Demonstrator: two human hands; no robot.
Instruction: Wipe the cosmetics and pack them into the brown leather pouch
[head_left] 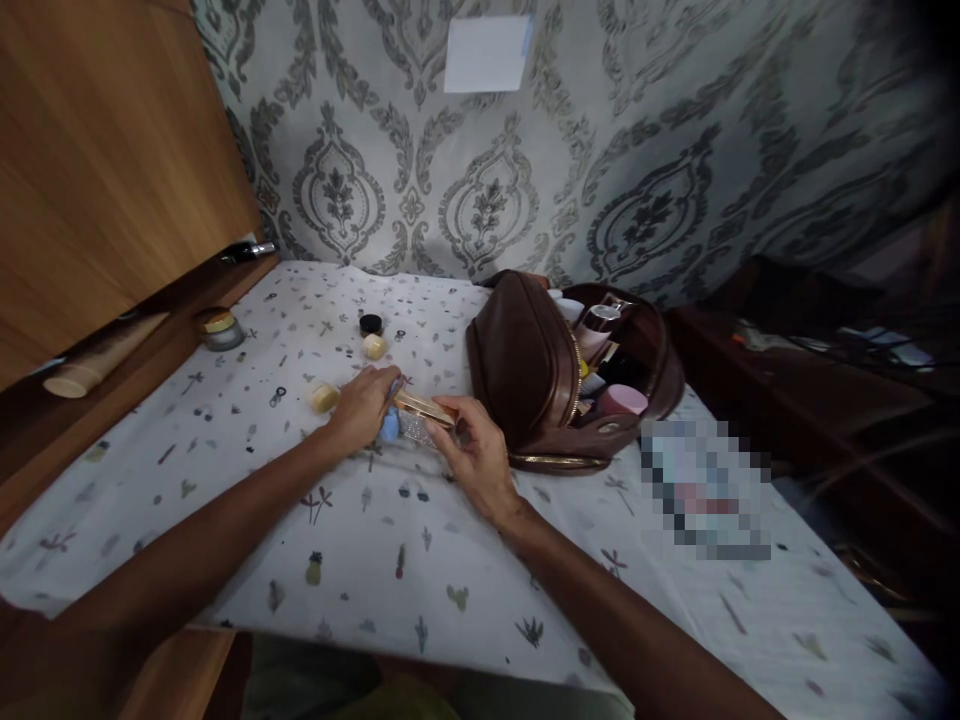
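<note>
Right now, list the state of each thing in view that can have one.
Brown bag: unzipped, open, containers inside.
Gold-coloured item: held, tilted.
Right grip: closed on that item.
Left grip: fingers bent at its other end, hold partly hidden.
Frosted jar: upright, lid on.
Beige tube: lying on its side.
Black round piece: on the tablecloth, untouched.

The bag (517, 370) looks leathery, smooth and softly glossy — its zip (559, 462) shiny metal. Beneath the bag, matt cloth (360, 590); left of the bag, a glossy metallic-looking tube (422, 405) — farther off, smooth wood (112, 150).
</note>
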